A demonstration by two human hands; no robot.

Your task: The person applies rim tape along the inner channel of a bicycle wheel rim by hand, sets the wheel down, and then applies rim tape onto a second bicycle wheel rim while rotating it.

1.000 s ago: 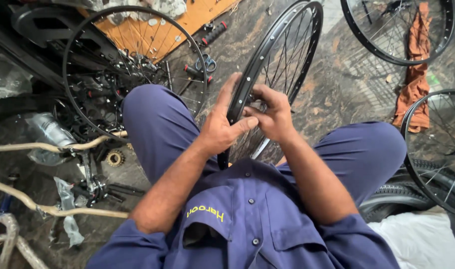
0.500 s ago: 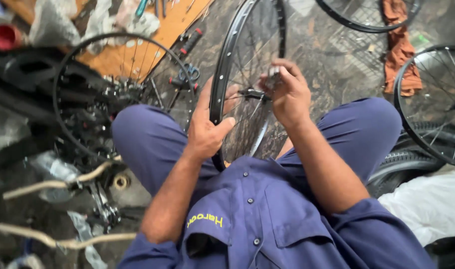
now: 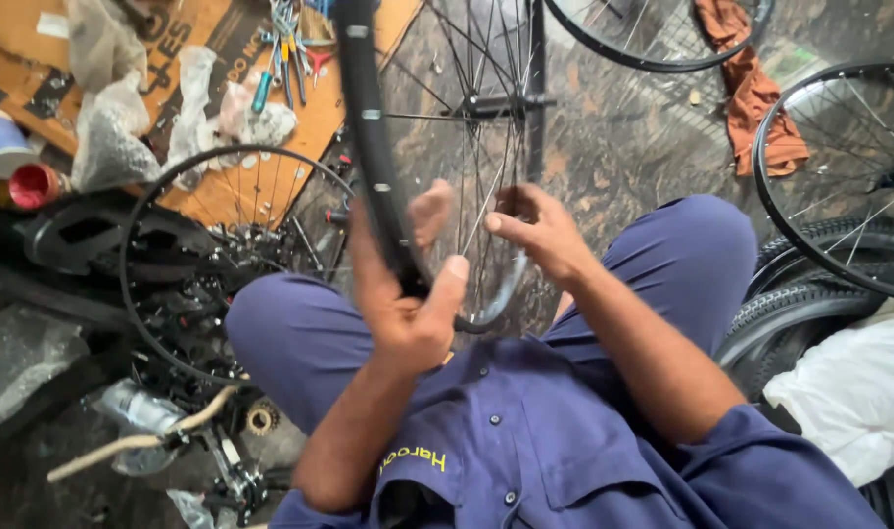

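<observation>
Upright between the person's knees stands a bicycle wheel (image 3: 447, 127), its black rim rising past the top of the view and its hub (image 3: 491, 103) high in the middle. Left hand (image 3: 408, 294) has its fingers wrapped round the rim low down, thumb pressed on the near side. Right hand (image 3: 535, 230) pinches a thin spoke (image 3: 481, 211) between thumb and fingertips. Beside the left knee another wheel (image 3: 139, 245) lies on the floor, with tools (image 3: 285, 39) on cardboard (image 3: 320, 118) beyond.
</observation>
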